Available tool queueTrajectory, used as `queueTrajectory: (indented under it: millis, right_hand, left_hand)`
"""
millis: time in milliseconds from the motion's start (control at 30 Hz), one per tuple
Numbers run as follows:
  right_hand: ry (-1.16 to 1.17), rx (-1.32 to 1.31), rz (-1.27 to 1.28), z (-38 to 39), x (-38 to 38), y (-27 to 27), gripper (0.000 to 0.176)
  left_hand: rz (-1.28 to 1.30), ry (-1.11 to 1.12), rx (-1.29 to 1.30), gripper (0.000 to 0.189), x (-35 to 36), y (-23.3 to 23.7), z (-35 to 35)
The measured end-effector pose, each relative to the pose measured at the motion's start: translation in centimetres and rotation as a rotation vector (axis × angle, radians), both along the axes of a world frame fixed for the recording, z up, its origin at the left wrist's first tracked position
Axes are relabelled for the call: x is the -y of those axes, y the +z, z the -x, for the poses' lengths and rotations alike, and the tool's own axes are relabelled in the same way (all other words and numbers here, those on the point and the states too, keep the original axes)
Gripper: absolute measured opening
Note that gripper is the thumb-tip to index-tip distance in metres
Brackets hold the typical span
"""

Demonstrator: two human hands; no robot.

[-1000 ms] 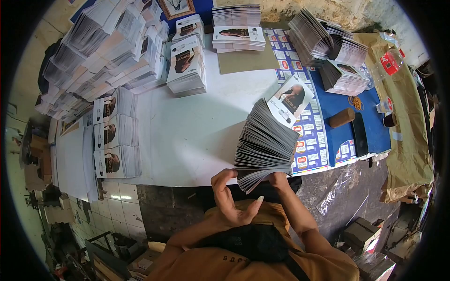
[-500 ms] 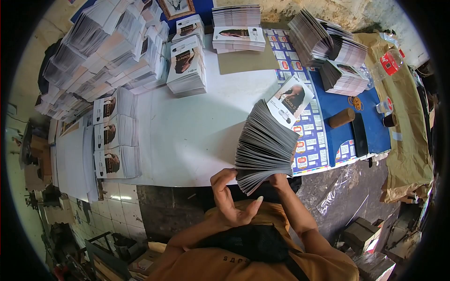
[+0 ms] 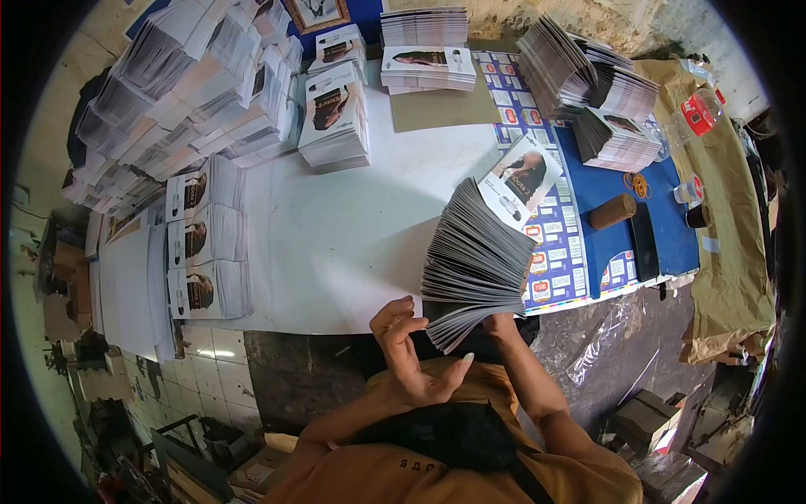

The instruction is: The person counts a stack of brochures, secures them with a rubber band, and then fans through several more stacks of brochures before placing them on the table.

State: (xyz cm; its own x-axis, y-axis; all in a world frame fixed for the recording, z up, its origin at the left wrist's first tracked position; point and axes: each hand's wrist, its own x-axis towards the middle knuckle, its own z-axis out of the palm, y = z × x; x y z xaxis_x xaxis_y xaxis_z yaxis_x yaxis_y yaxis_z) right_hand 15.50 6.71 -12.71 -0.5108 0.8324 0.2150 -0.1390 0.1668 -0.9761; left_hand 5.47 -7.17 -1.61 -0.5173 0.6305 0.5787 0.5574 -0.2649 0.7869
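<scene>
A thick fan of printed booklets (image 3: 477,256) spreads over the table's front edge, its grey page edges facing up. At its far end a booklet with a dark figure on its cover (image 3: 522,183) lies face up. My right hand (image 3: 501,326) grips the near end of the fan, its fingers mostly hidden beneath the booklets. On the near left corner, my left hand (image 3: 409,353) has its fingers apart and thumb raised, one fingertip right at the booklets' edges. A gap splits the lowest few booklets from the others.
Tall piles of booklets (image 3: 189,92) crowd the back left, with three shorter stacks (image 3: 195,244) in front. More bundles (image 3: 617,139) stand at the back right, near rubber bands (image 3: 638,185), a brown cylinder (image 3: 612,212), a black phone (image 3: 643,241) and a plastic bottle (image 3: 698,113).
My left hand has shifted slightly left and its fingers have lifted off the booklet edges. The gap near the fan's lower end has widened. My right hand stays put.
</scene>
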Motion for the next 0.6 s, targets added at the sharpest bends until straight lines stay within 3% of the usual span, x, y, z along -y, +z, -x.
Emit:
queueTrajectory:
  millis: [167, 367, 600]
  right_hand:
    - [0.006, -0.063, -0.014, 0.5, -0.2, 1.3, 0.058]
    - [0.007, -0.104, 0.049, 0.9, -0.1, 2.1, 0.057]
    - [-0.002, -0.143, 0.021, 1.1, -0.3, 0.4, 0.052]
  left_hand:
    - [-0.002, -0.015, 0.186, 0.09, 0.0, 0.0, -0.7]
    - [0.188, -0.014, 0.054, 0.089, 0.4, 1.3, -0.3]
    - [-0.017, 0.008, 0.014, 0.088, -0.3, -0.1, 0.0]
